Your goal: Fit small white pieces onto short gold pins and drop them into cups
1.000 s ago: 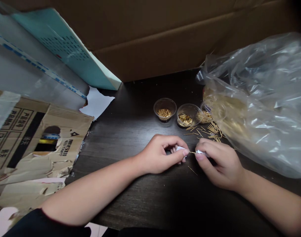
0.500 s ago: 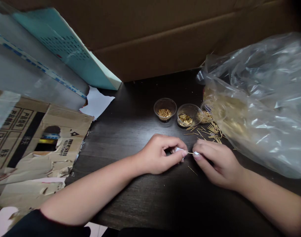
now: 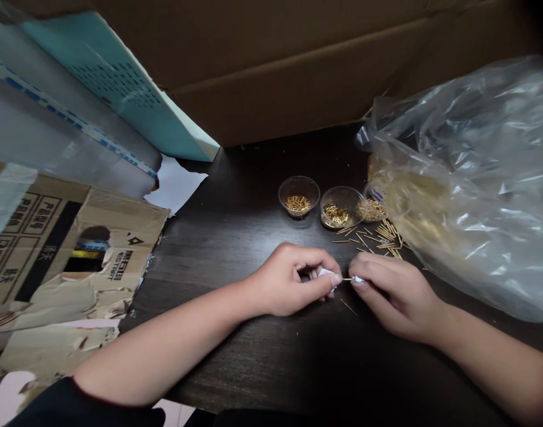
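Observation:
My left hand [image 3: 293, 281] is closed, thumb and forefinger pinching one end of a thin brass pin [image 3: 347, 279]. A white scrap [image 3: 324, 272], perhaps paper or tape, shows inside its fingers. At the pin's other end, my right hand [image 3: 396, 293] is closed in a pinch around a small white piece [image 3: 357, 279], whose material I cannot make out. Only a short length of pin shows between the two hands. Below them a thin loose pin [image 3: 348, 306] lies on the dark table [image 3: 235, 350]. Several brass pins [image 3: 387, 233] are scattered beyond my right hand.
Clear plastic cups, a left one [image 3: 298, 188] and a middle one [image 3: 342, 198], hold short brass pieces; a third lies partly under the plastic bag [image 3: 485, 196]. Brown cardboard [image 3: 271, 71] walls the back. A torn carton [image 3: 93, 249] and wrapped roll [image 3: 75, 118] stand left.
Both hands keep their pinch and sit a few pixels farther right and lower. Little else differs; the view has shifted slightly.

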{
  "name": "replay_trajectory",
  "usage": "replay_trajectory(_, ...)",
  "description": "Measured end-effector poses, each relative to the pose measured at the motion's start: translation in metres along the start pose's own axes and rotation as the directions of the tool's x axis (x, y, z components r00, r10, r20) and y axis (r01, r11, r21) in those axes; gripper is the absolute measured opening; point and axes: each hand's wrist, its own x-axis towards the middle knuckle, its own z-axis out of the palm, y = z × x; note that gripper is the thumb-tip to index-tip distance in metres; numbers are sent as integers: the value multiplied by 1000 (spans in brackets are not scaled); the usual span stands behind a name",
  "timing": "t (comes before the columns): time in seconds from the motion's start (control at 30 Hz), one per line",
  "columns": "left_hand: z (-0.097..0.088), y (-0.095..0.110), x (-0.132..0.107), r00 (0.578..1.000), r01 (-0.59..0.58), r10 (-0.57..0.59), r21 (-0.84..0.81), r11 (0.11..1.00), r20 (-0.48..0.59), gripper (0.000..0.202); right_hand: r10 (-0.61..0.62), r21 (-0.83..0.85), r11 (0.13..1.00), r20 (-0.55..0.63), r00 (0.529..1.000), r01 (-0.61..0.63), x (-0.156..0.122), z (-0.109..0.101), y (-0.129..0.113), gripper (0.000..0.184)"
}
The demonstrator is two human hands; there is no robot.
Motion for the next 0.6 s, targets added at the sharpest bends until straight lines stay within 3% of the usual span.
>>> replay_trajectory(0.1,0,-2,0,983,-160,176,247,956,-47,16,22,23,1000,-14,1000,-22,0,1,-1,13)
replay_trajectory(0.2,1,-6,-2,912,-334,408,516,789,-35,17,34,-6,999,-30,999,-34,0,3,-3,14)
replay_trajectory(0.27,3,-9,-3,870,-392,493,620,680,10,19,39,-34,999,-35,999,-40,-1,5,-3,14)
replay_trajectory(0.33,4,-10,-5,848,-412,527,697,587,56,19,45,-74,996,-32,998,-47,-3,6,-2,15)
replay_trajectory(0.43,5,-12,-8,849,-388,521,771,505,86,19,42,-126,991,-22,999,-44,-5,8,-1,15)
replay_trajectory(0.6,7,-13,-8,863,-348,503,779,522,48,19,33,-168,985,-22,999,-37,-4,8,-2,14)
